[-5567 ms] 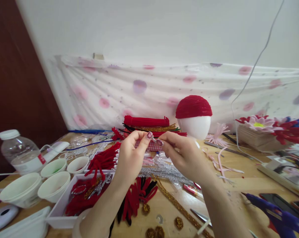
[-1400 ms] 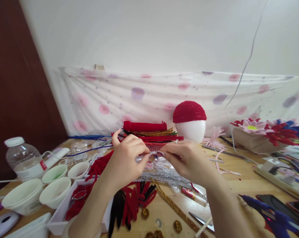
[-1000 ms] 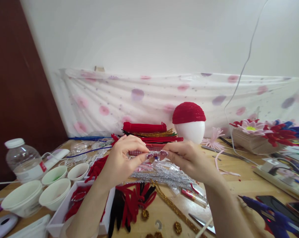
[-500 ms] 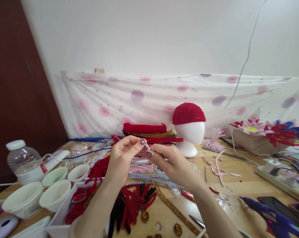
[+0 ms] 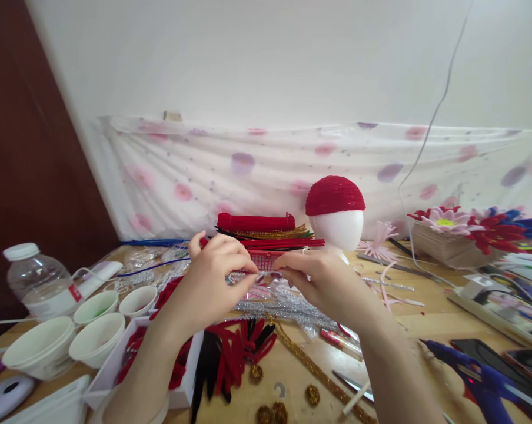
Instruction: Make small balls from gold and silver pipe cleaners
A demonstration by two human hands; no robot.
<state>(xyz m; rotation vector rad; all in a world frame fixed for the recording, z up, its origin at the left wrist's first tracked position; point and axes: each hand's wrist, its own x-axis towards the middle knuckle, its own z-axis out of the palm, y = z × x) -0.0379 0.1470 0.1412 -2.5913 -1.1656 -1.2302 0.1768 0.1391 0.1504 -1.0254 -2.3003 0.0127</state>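
Note:
Both my hands are raised over the middle of the table, fingertips a small gap apart. My left hand (image 5: 219, 280) is closed in a pinch, thumb against the bent fingers; what lies in them is hidden. Also pinching is my right hand (image 5: 321, 280), seen from its back. A thin silver tinsel stem (image 5: 396, 285) sticks out to the right from behind this hand, seemingly held in it. Behind the gap between the fingertips shows a red mesh basket (image 5: 262, 261). Under the hands lies a bundle of silver tinsel stems (image 5: 266, 309).
A white foam head (image 5: 339, 229) with a red cap (image 5: 335, 196) stands behind. At left are bowls (image 5: 40, 347), a bottle (image 5: 40, 282) and a white box (image 5: 102, 377). At right lie a blue glue gun (image 5: 473, 371), scissors (image 5: 354, 386) and flowers (image 5: 498, 235).
My hands have turned over and moved apart; earlier their fingertips met on a small silver piece. A silver stem now shows to the right of my right hand. The view has shifted slightly.

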